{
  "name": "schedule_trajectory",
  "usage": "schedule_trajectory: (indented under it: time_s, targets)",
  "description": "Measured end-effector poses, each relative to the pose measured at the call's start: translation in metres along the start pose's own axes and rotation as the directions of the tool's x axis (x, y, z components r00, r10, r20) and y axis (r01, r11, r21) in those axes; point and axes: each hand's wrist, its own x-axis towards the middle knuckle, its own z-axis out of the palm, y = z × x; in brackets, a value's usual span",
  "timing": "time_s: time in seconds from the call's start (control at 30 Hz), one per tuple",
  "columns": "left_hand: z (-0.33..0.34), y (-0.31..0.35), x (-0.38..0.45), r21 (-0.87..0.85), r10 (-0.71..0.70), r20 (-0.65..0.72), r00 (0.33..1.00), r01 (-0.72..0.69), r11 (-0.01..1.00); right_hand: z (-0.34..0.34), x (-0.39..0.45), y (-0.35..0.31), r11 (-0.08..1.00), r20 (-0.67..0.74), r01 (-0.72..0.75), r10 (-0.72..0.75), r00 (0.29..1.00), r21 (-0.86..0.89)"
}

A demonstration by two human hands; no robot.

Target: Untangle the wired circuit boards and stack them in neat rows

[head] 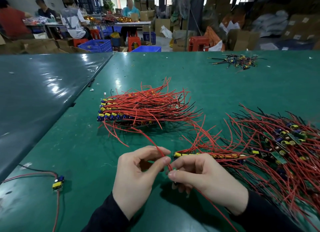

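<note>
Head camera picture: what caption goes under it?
Two hands pinch one red wire between stacked circuit boards and a tangled pile.

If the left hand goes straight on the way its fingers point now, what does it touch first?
The left hand points right, so it would most likely meet the right hand first: their fingertips nearly touch on the red wire both pinch. Depth is hard to judge.

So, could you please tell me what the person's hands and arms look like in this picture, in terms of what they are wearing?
Both hands are bare: no gloves, rings or watch show on the left hand or the right hand. Each arm wears a long dark sleeve, black or nearly so, ending at the wrist: the left sleeve and the right sleeve. The fabric looks plain, with no visible markings or cuffs of another colour.
</note>
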Motion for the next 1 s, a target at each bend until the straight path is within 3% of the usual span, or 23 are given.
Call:
schedule_trajectory:
  time_s: [0.1,0.2,0.33,0.4,0.57,0.7,0.83,1.0]
  targets:
    - [0.001,0.001,0.000,0.048,0.047,-0.033,0.998,-0.045,0.998,0.004,-0.002,0.002,0.990,-0.057,0.083,-0.090,0.994,-0.115]
    - [0.001,0.003,0.001,0.014,0.009,-0.014,1.000,-0.009,1.000,0.008,-0.002,0.003,0.987,-0.094,0.114,-0.125,0.988,-0.112]
    - [0.000,0.008,0.004,-0.272,-0.184,0.016,0.983,0.181,0.945,0.006,0.000,0.002,0.995,-0.061,0.096,-0.097,0.993,-0.007]
    - [-0.001,0.007,0.004,-0.345,-0.216,0.004,0.976,0.204,0.916,0.007,-0.001,0.001,0.994,-0.021,0.107,-0.107,0.994,0.002]
    - [0.000,0.008,0.002,-0.262,-0.167,-0.027,0.986,0.154,0.953,0.009,-0.001,0.001,0.994,0.005,0.109,-0.108,0.994,-0.014]
    - [-0.005,0.011,0.006,-0.342,-0.194,-0.063,0.979,0.161,0.926,0.008,-0.002,-0.002,0.995,0.077,0.069,-0.075,0.994,0.078]
    - [-0.002,0.011,0.001,-0.215,-0.138,-0.076,0.987,0.119,0.969,0.012,-0.003,-0.004,0.989,0.154,0.060,-0.080,0.985,0.132]
    - [-0.008,0.010,0.006,-0.310,-0.191,-0.136,0.972,0.141,0.940,0.009,-0.002,-0.005,0.987,0.169,0.025,-0.052,0.984,0.161]
